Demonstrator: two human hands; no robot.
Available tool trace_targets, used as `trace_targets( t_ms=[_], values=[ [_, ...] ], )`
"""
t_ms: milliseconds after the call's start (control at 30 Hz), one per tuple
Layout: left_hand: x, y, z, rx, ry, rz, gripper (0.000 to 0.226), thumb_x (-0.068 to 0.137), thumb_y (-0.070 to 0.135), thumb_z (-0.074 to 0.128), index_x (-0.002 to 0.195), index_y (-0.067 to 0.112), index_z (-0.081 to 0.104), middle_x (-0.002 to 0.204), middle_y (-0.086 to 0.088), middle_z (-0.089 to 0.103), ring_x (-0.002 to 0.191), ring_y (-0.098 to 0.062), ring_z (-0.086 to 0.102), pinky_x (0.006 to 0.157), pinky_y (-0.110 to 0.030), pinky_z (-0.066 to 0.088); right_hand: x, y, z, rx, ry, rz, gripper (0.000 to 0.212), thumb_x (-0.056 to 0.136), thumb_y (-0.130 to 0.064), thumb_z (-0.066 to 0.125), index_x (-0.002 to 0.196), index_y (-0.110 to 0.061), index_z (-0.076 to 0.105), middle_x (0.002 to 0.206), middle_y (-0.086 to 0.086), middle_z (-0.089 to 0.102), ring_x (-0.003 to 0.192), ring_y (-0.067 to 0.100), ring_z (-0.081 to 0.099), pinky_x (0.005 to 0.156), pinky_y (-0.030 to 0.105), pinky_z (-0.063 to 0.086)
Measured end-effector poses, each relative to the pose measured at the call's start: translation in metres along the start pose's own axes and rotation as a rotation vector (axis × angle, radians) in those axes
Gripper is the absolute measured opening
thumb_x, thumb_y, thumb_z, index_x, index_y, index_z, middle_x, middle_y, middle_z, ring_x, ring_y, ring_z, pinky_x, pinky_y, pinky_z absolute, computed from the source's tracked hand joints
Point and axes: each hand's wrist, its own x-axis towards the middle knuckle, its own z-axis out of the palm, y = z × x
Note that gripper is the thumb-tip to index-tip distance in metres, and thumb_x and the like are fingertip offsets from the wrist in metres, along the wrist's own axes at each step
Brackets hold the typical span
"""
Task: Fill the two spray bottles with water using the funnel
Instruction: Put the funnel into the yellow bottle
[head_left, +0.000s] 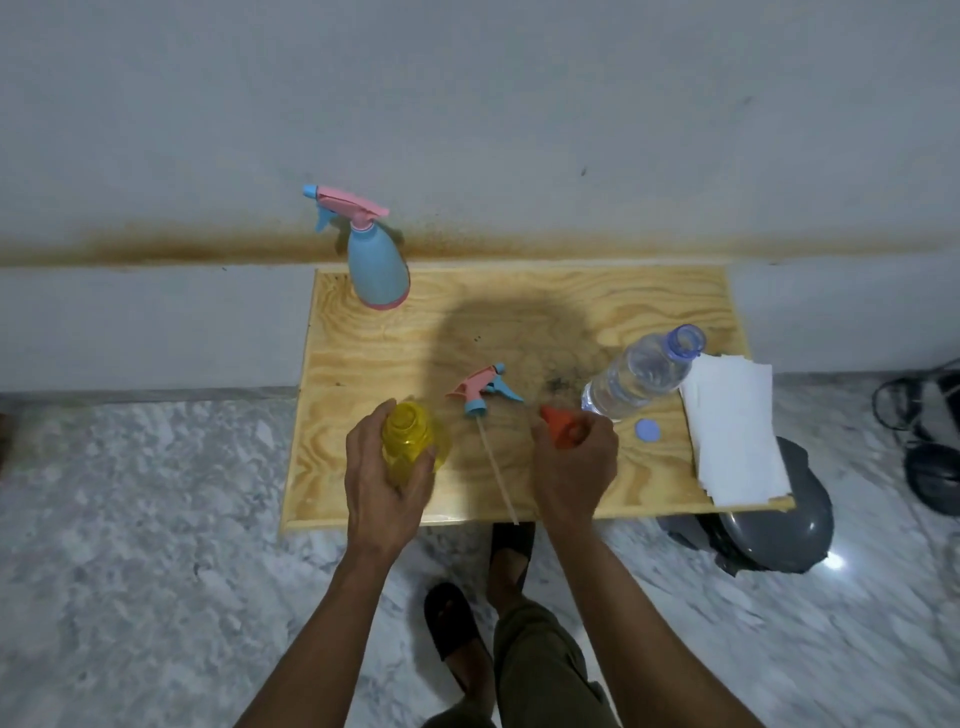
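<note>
The left hand grips the yellow spray bottle from the side, with the fingers curled around its body. This bottle stands upright on the wooden table, near the front edge at about 7 o'clock from the table's middle, and its neck is open, without a sprayer on it.

The right hand holds the orange funnel; the fingers are closed around the wide part, and the narrow tip points to about 10 o'clock, toward the yellow bottle. The funnel is apart from the bottle's mouth.

Between the two hands lies the removed spray head, pink and blue, on its side on the table. Its long thin tube runs toward 5 o'clock and reaches the front edge of the table.

The blue spray bottle stands upright at the far left corner, at about 11 o'clock, with its pink and blue sprayer mounted on it.

At about 2 o'clock from the right hand stands a clear water bottle with an open blue neck, and water is visible inside. Its blue cap lies on the table just beside the right hand, at 3 o'clock. A stack of white paper towels rests on the right edge of the table.
</note>
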Motion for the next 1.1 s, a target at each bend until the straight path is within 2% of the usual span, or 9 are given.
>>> trace_targets(
  t_ms=[67,167,333,500,633,767,867,1000,1100],
  values=[
    [-0.005,-0.001,0.0,-0.022,0.011,-0.003,0.065,0.086,0.022,0.074,0.144,0.017,0.046,0.133,-0.002,0.052,0.122,-0.014,0.051,0.1,-0.033,0.048,0.002,0.006,-0.007,0.023,0.03,0.11,0.04,0.074,-0.036,0.082,0.098,-0.014,0.059,0.093,0.0,0.061,0.09,0.022,0.057,0.082,0.035,0.047],
    [-0.008,-0.001,-0.001,-0.038,0.024,-0.01,0.064,0.088,0.028,0.075,0.145,0.019,0.048,0.135,-0.001,0.052,0.125,-0.016,0.052,0.099,-0.043,0.05,0.006,0.012,-0.007,0.003,0.015,0.197,0.047,0.076,-0.047,0.079,0.104,-0.013,0.063,0.098,0.002,0.067,0.092,0.022,0.06,0.086,0.036,0.048],
    [-0.006,0.005,-0.003,-0.067,0.064,-0.063,0.054,0.091,0.032,0.071,0.14,0.019,0.055,0.137,0.002,0.056,0.128,-0.008,0.051,0.103,-0.044,0.048,0.014,0.022,0.0,-0.023,-0.028,0.182,0.035,0.082,-0.045,0.073,0.091,-0.011,0.072,0.09,0.008,0.07,0.088,0.026,0.064,0.08,0.031,0.043],
    [-0.005,0.009,-0.006,-0.101,0.069,-0.119,0.052,0.089,0.035,0.074,0.137,0.026,0.059,0.133,0.01,0.061,0.124,-0.001,0.053,0.104,-0.038,0.049,0.014,0.022,-0.006,-0.059,-0.036,0.089,0.024,0.088,-0.029,0.069,0.077,-0.009,0.07,0.073,0.005,0.063,0.076,0.028,0.062,0.071,0.028,0.034],
    [-0.004,0.012,-0.009,-0.142,0.067,-0.17,0.052,0.086,0.039,0.077,0.135,0.03,0.061,0.132,0.011,0.064,0.123,0.001,0.055,0.104,-0.037,0.05,0.001,0.004,-0.023,-0.086,-0.022,-0.141,0.02,0.091,-0.025,0.069,0.083,-0.007,0.069,0.076,0.003,0.064,0.07,0.019,0.056,0.064,0.02,0.026],
    [-0.004,0.013,-0.011,-0.143,0.06,-0.18,0.053,0.084,0.041,0.078,0.134,0.03,0.061,0.131,0.009,0.065,0.121,0.0,0.058,0.101,-0.037,0.053,-0.021,-0.03,-0.038,-0.011,-0.034,-0.461,0.009,0.089,-0.016,0.072,0.089,-0.008,0.072,0.078,0.003,0.068,0.069,0.018,0.061,0.067,0.024,0.04],
    [-0.003,0.013,-0.012,-0.147,0.047,-0.194,0.055,0.083,0.042,0.079,0.134,0.031,0.061,0.13,0.009,0.066,0.12,-0.001,0.059,0.1,-0.037,0.053,-0.034,-0.055,-0.042,0.049,-0.167,-0.753,0.006,0.087,-0.011,0.074,0.092,-0.007,0.073,0.082,0.003,0.067,0.069,0.012,0.057,0.067,0.015,0.042],
    [-0.002,0.013,-0.013,-0.137,0.021,-0.173,0.054,0.084,0.044,0.078,0.133,0.031,0.061,0.126,0.013,0.068,0.118,0.002,0.06,0.098,-0.035,0.054,-0.041,-0.071,-0.036,0.01,-0.316,-1.072,0.011,0.091,-0.012,0.069,0.099,-0.005,0.072,0.094,0.009,0.067,0.081,0.025,0.064,0.064,0.038,0.054],
    [-0.001,0.015,-0.013,-0.145,0.011,-0.174,0.052,0.084,0.042,0.078,0.132,0.029,0.062,0.122,0.015,0.069,0.115,0.002,0.062,0.097,-0.034,0.054,-0.039,-0.071,-0.03,-0.134,-0.342,-1.186,0.011,0.092,-0.014,0.067,0.1,-0.008,0.069,0.095,0.008,0.064,0.085,0.028,0.063,0.057,0.045,0.053]
  ],
)
